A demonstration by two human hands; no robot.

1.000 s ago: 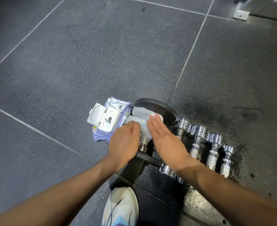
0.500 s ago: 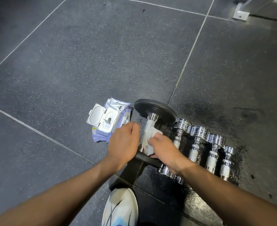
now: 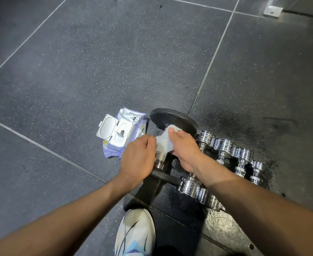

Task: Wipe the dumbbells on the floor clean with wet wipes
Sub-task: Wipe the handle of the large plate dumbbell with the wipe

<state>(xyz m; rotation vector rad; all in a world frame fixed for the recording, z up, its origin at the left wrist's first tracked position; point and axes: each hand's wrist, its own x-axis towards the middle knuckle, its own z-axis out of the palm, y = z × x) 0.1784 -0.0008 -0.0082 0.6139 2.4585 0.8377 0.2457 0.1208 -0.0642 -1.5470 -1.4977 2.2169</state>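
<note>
While the left hand [image 3: 139,159] grips the black dumbbell [image 3: 174,118], the right hand [image 3: 185,147] clutches a wet wipe [image 3: 164,142] round its handle. An open wipes pack [image 3: 118,133] lies left of it; chrome dumbbells [image 3: 224,145] crowd its right.

Glossy chrome dumbbells [image 3: 224,146], matt speckled floor [image 3: 115,61]

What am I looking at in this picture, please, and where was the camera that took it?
There is no machine here: a person works with bare hands, and the camera sits on their head, looking down. The right hand wraps a white wipe round the bar of a black dumbbell. The left hand grips the same bar beside it. On the floor, a row of chrome dumbbells lies to the right and an open wipes pack to the left. A shoe shows at the bottom.
</note>
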